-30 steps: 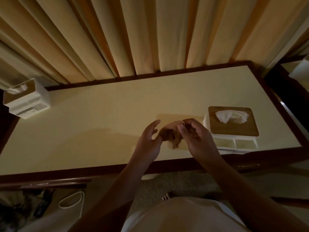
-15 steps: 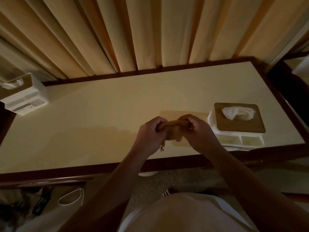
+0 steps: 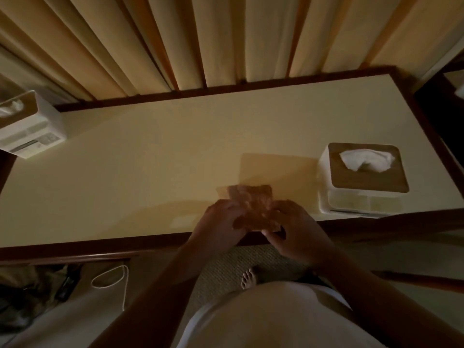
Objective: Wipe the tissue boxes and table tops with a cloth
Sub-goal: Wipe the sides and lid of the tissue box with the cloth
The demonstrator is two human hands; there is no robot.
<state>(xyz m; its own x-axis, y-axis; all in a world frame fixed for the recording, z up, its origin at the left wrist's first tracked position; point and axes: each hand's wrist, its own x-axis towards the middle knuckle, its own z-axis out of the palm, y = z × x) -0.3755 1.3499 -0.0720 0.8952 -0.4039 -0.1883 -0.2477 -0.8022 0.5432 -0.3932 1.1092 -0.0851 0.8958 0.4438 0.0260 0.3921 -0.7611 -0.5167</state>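
Cloth (image 3: 253,207) hangs over the desk's (image 3: 150,159) 6 o'clock edge, spread btwn left hand (image 3: 221,222) & right hand (image 3: 298,229). Each pinches a side, fingers (image 3: 270,232) curled on it. It's soft, light & floppy (prob. bunches if pushed by a corner), so best folded to a pad & pressed flat. Tissue box (image 3: 364,182) sits near at 3 o'clock, second box (image 3: 30,129) well apart at 10. Both look light, so likely to slide w/o a steadying hand.
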